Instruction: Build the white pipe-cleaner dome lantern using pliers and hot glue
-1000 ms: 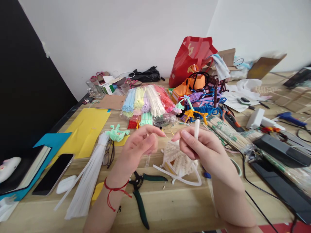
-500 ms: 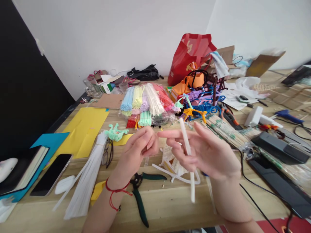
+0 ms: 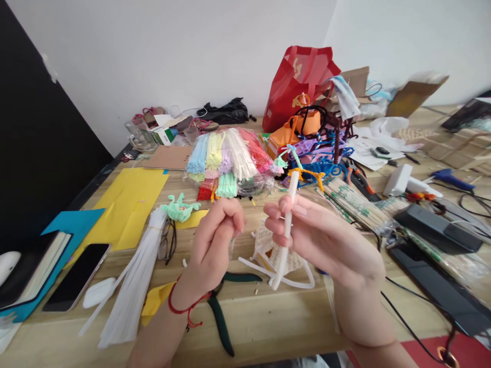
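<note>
My right hand [image 3: 326, 240] grips a white pipe cleaner [image 3: 286, 232] that stands nearly upright, tilted slightly right at the top, above the wooden table [image 3: 268, 327]. My left hand [image 3: 215, 243] is curled close to it on the left, fingertips pinched together; whether anything small sits between them I cannot tell. A red string is tied on that wrist. Below both hands lies a white woven pipe-cleaner piece [image 3: 282, 258]. Dark green pliers [image 3: 222, 312] lie under my left wrist.
A bundle of white pipe cleaners [image 3: 132, 281] lies at the left, near glasses, a phone [image 3: 76, 276] and yellow paper [image 3: 126, 204]. Bagged coloured pipe cleaners [image 3: 228, 163], a red bag [image 3: 297, 82], a pack of wooden skewers [image 3: 355, 202] and black devices with cables [image 3: 437, 225] crowd the back and right.
The white pipe cleaner slid down through my right hand, then swung upright as the fingers closed round it again. My left hand's fingers closed tighter and dropped a little.
</note>
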`<state>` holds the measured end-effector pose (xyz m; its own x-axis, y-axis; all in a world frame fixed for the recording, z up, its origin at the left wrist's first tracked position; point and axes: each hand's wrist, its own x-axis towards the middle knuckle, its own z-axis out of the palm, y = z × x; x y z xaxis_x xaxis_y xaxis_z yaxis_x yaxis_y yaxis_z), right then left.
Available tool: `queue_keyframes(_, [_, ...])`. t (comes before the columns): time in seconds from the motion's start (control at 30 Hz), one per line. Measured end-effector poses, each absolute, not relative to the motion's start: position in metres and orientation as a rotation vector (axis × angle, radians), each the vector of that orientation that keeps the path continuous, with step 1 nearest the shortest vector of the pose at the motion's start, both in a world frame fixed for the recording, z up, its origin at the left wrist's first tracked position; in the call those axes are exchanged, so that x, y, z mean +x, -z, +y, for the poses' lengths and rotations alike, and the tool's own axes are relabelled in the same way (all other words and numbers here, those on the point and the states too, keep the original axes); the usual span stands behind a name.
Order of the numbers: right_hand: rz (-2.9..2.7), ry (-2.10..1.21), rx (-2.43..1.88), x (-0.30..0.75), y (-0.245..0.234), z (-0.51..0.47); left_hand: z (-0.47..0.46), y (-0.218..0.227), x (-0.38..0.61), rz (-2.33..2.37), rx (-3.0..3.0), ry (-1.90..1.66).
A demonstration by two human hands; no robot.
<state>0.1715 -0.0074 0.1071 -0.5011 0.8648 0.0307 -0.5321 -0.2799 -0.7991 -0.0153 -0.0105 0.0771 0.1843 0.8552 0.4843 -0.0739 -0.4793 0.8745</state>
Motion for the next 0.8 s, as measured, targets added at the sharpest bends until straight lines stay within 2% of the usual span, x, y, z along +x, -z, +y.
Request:
queue_keyframes(0.13, [-0.922,-1.858,-0.572,0.167,-0.101,-0.007,-0.019,-0.08,-0.019,0.886,1.838,-1.415])
queue_keyframes(0.3, [-1.016,-1.754,-0.619,0.161,-0.095,-0.008,-0.021,-0.086,-0.014,1.168,2.42,-1.403])
queue_keyframes(0.47, [-1.214,-1.486,-0.683,0.149,-0.09,-0.015,-0.015,-0.084,-0.011,1.226,2.759,-1.393])
queue_keyframes(0.63, [-1.194,-1.36,-0.687,0.15,-0.091,-0.014,-0.012,-0.083,-0.014,1.091,2.617,-1.321])
queue_keyframes(0.8, [-1.125,-1.15,-0.765,0.172,-0.1,-0.007,0.01,-0.073,-0.025,1.449,2.338,-1.295])
